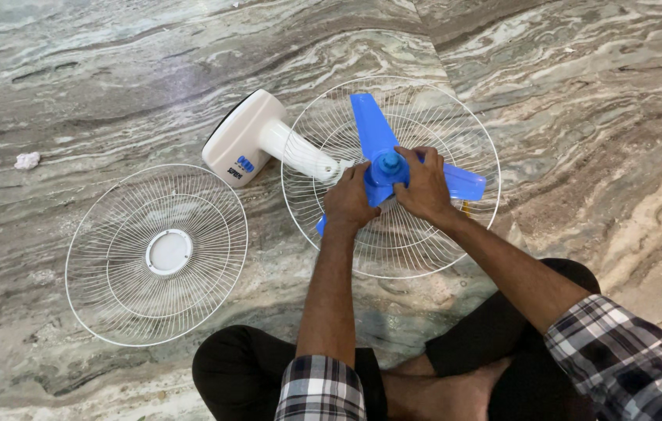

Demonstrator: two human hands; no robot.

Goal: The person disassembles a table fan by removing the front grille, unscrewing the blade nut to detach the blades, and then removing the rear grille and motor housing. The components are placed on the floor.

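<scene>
Both closed on the blue blade [378, 132] hub over the rear guard [424, 242] on the floor [580, 93]: left hand [349, 199] steadying, right hand [424, 183] gripping. Best kept square on the shaft, turned gently. Front guard [156, 253] lying apart, left

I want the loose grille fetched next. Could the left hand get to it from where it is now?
Probably yes. The left hand rests on the blue fan blade, and the loose grille lies on the floor to its left with nothing between them.
</scene>
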